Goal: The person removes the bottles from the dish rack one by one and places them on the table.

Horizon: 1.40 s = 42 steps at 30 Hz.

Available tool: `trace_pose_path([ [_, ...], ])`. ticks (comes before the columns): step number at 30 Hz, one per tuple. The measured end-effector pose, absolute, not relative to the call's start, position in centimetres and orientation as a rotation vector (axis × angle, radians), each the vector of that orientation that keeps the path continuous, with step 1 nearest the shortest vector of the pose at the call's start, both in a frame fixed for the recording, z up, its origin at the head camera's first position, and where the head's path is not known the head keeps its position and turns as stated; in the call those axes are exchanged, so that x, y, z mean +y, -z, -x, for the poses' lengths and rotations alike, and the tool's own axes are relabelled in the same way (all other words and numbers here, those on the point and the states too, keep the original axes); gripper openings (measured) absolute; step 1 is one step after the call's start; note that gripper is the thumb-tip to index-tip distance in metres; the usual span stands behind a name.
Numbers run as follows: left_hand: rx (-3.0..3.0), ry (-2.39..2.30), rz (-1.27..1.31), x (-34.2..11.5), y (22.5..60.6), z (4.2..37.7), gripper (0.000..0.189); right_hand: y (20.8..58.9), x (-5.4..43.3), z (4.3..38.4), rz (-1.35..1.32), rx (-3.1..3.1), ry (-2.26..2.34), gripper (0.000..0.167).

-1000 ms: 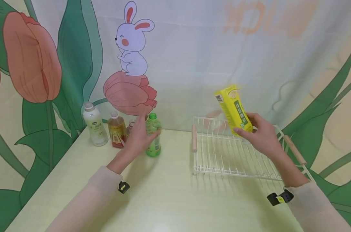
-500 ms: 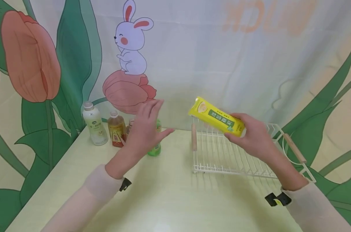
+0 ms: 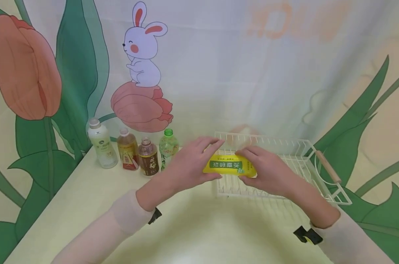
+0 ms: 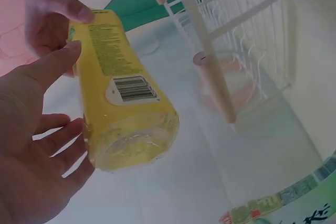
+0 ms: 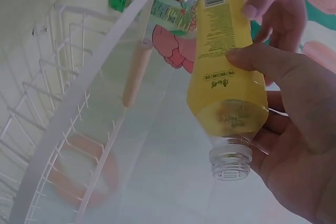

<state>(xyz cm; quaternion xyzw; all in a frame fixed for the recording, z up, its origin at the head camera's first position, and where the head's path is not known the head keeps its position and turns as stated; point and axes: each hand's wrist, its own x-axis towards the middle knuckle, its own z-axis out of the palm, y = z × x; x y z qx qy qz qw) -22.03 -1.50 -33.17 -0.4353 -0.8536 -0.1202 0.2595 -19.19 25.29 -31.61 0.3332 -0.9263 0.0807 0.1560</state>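
A plastic drink bottle (image 3: 226, 165) with a yellow wrap label lies level in the air between both hands, in front of the wire rack (image 3: 268, 190). My right hand (image 3: 273, 171) grips its neck end, thumb on the label in the right wrist view; the clear neck (image 5: 231, 160) points out past the fingers. At the base end my left hand (image 3: 190, 161) reaches around with fairly straight fingers. In the left wrist view its thumb and fingertips meet the bottle's side, some fingertips hidden behind it, and the clear base (image 4: 137, 145) shows beyond.
Left of the hands stand a white bottle (image 3: 102, 145), an amber bottle (image 3: 128, 150), a dark-labelled bottle (image 3: 149, 157) and a green bottle (image 3: 168, 145) on the pale table (image 3: 97, 205). The rack has wooden handles (image 3: 327, 167). A printed curtain (image 3: 199, 73) hangs behind.
My right hand has brought the yellow bottle left and down, turning it from tilted to level. My left hand has moved right from beside the green bottle to the yellow bottle's base end.
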Motion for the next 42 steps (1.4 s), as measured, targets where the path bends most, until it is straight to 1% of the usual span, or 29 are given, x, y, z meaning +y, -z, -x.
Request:
trace_pose_path([
  [2,-2.371,0.287,1.176,-1.4,33.4,21.8,0.088,31.7,25.0,18.8,-0.979,-2.643,-0.185,0.065],
  [10,-2.479,0.183,1.145,-0.9,34.3,21.0,0.063,32.2,24.4,18.4,-1.002,-2.620,-0.098,0.066],
  [13,-2.450,0.168,1.154,-0.7,34.7,21.0,0.058,32.5,24.3,18.4,-1.025,-2.599,-0.094,0.066],
  [17,-2.423,0.129,1.155,-0.5,35.0,21.2,0.057,32.6,23.9,18.3,-1.052,-2.581,-0.044,0.069],
  [22,-2.463,0.115,1.115,-1.1,34.9,22.0,0.058,32.3,23.7,18.2,-1.066,-2.556,0.029,0.082],
  [29,-2.554,0.402,0.925,-3.0,34.8,23.9,0.055,30.7,24.3,18.3,-1.067,-2.435,-0.072,0.100],
  [35,-2.533,0.768,0.750,-3.5,36.4,25.4,0.060,30.2,25.5,18.2,-1.047,-2.416,-0.230,0.099],
  [38,-2.484,0.895,0.680,-3.3,37.9,26.2,0.064,30.5,26.1,18.1,-1.001,-2.488,-0.282,0.097],
  [42,-2.439,0.984,0.581,-2.8,40.4,27.1,0.062,31.3,27.0,18.2,-0.914,-2.612,-0.367,0.094],
])
